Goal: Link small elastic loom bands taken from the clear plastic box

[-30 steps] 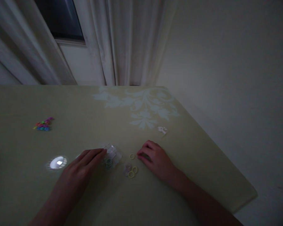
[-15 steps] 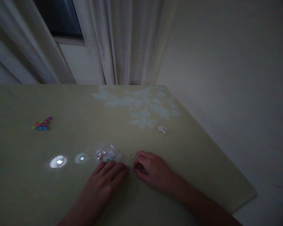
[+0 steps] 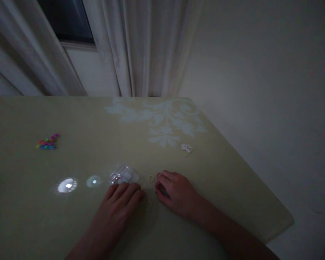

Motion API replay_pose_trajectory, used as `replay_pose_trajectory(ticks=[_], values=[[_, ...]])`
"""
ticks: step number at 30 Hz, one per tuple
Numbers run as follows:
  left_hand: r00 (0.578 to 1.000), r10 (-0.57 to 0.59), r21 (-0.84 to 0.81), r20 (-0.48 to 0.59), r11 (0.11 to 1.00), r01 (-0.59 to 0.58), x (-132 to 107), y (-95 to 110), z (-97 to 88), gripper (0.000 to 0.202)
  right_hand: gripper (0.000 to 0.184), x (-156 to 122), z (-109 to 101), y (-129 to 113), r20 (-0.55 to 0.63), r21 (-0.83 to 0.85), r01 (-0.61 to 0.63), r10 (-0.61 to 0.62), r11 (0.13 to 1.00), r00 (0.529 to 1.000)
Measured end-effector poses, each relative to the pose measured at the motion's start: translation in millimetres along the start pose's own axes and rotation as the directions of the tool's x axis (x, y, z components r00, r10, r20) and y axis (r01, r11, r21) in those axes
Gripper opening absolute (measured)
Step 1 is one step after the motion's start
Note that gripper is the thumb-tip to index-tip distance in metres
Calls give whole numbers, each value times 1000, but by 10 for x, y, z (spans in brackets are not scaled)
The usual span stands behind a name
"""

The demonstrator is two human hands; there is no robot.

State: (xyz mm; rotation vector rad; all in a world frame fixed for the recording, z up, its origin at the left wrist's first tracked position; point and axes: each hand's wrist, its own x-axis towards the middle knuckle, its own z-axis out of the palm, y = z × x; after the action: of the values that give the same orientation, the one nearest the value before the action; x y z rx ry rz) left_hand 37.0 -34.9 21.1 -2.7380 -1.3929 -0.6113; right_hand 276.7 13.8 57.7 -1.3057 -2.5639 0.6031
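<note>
My left hand [image 3: 122, 204] rests beside the near edge of a clear plastic box [image 3: 125, 173], its fingers curled and pressed together. Its fingertips point right, and what they hold, if anything, is hidden. Right of them my right hand [image 3: 177, 193] is curled closed, with the edge of a small pale yellow ring [image 3: 155, 193] showing at its fingertips. A similar thin ring [image 3: 151, 178] lies flat just beyond, left of the right fingers. Another faint ring [image 3: 148, 206] lies on the table between the hands. Inside the box are small shiny pieces, too blurred to name.
A small heap of colourful pieces [image 3: 48, 142] lies at the left of the table [image 3: 78, 224]. A small white piece [image 3: 186, 148] sits beyond my right hand. Curtains [image 3: 148, 47] hang behind the table, and a wall [image 3: 260, 72] stands to the right. Lights reflect on the tabletop.
My hands have drawn slightly apart, the left one shifting left and the right one a little right. The faint ring between them now shows more fully.
</note>
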Motion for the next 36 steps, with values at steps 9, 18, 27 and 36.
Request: replay_pose_trajectory(ticks=[9, 18, 27, 36], values=[[1000, 4, -85, -4, 996, -5, 20, -6, -51, 39, 8, 39, -44, 165, -74, 87, -85, 92, 993, 993], [997, 56, -132, 50, 990, -49, 30, -71, -84, 35, 4, 51, 33, 111, -48, -205, -55, 46, 977, 998], [999, -10, 6, 42, 1000, 10, 10, -35, -32, 27, 7, 3, 15, 108, -62, 47, -18, 21, 999, 998], [997, -72, -189, -35, 980, 64, 55, -72, -85, 23, 10, 0, 16, 78, -51, 188, -14, 24, 982, 998]])
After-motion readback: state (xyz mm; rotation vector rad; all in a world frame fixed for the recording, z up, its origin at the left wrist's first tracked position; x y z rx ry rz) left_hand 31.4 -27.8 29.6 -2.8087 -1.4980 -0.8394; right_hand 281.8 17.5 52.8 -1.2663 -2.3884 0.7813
